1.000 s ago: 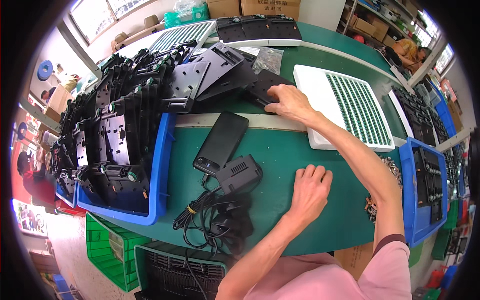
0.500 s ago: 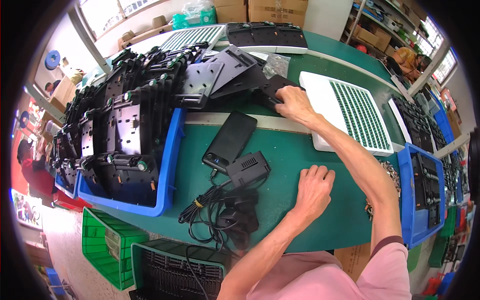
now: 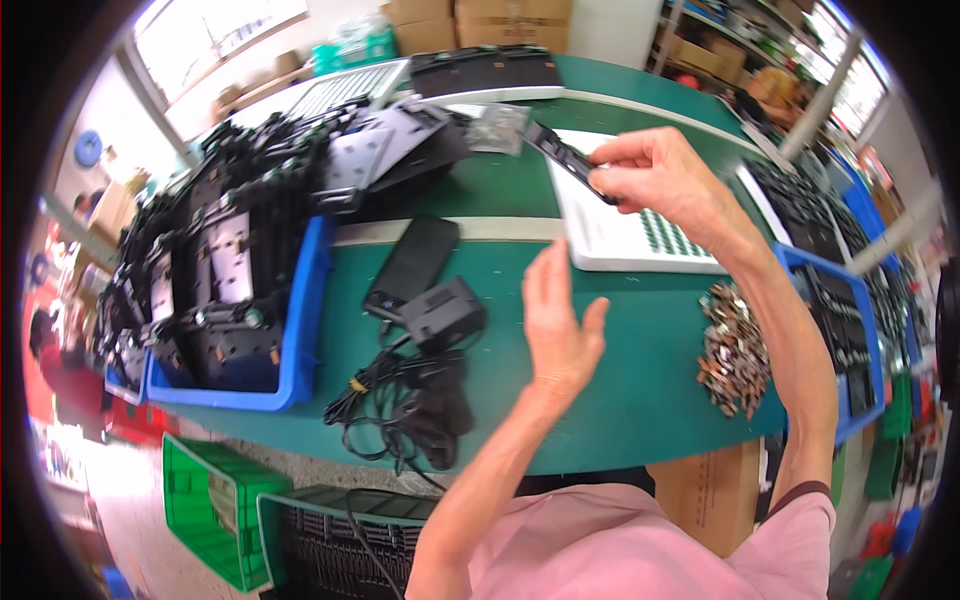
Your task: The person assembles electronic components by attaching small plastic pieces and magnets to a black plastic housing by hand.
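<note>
Green covers the table (image 3: 600, 420), and a pale strip (image 3: 490, 231) runs across it. From my remote view, the right hand (image 3: 672, 180) pinches a black panel (image 3: 562, 157) between thumb and fingers near its lower right end. That panel slants over the white tray (image 3: 600, 245), seen almost edge-on, so its broad face is hidden from me. The left hand (image 3: 562, 325) is empty, fingers together and thumb spread wide, above the table.

I judge the panel light and stiff, probably hard plastic, smooth enough to swivel in a one-end pinch; small raised bits could snap if squeezed. I would take it by opposite edges, one hand to each.

For moving, I have bare table between the cable (image 3: 365, 386) and the metal pieces (image 3: 735, 355). I would mind the tray's near edge, the blue bin's (image 3: 306, 350) wall at left and the table's curved front edge.
</note>
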The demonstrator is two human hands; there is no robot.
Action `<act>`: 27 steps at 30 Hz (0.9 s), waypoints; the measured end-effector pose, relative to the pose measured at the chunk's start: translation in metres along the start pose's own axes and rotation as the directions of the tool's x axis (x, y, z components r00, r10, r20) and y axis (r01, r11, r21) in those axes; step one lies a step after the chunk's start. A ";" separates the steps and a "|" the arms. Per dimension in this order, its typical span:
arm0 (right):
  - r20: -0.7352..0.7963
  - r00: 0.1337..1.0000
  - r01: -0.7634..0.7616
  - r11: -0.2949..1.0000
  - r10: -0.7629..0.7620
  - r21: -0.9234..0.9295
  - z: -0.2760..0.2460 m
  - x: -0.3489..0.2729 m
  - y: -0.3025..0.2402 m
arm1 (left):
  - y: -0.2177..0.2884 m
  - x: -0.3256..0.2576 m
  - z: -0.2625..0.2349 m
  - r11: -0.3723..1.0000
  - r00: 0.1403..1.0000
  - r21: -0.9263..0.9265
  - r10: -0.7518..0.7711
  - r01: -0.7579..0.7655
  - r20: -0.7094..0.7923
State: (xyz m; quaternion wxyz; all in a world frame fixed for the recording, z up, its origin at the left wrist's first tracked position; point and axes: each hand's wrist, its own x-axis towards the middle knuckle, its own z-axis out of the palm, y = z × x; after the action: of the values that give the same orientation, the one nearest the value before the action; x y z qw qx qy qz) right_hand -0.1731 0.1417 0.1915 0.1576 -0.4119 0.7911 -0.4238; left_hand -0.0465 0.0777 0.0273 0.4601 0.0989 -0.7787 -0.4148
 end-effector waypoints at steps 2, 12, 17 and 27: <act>-0.022 0.998 -0.047 0.975 0.053 0.215 -0.013 -0.021 -0.007 | 0.005 0.004 -0.004 0.999 0.999 -0.036 0.037 -0.036 0.019; 0.124 0.946 -0.272 0.525 0.300 0.806 -0.006 -0.101 0.006 | 0.020 -0.013 0.003 0.920 0.927 -0.280 0.330 -0.273 0.178; 0.172 0.925 -0.301 0.379 0.339 0.875 0.016 -0.105 0.021 | 0.021 -0.019 0.003 0.961 0.972 -0.255 0.156 -0.108 0.178; -0.225 0.922 -0.275 0.941 0.316 0.197 0.008 -0.106 0.090 | 0.014 0.004 -0.012 0.579 0.817 -0.580 -0.456 0.573 0.352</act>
State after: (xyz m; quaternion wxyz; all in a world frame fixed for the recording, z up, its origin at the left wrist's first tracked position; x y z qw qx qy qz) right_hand -0.1508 0.2477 0.1041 0.1506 -0.2158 0.8208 -0.5070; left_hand -0.0361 0.0780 0.0422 0.2573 0.1166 -0.5508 -0.7854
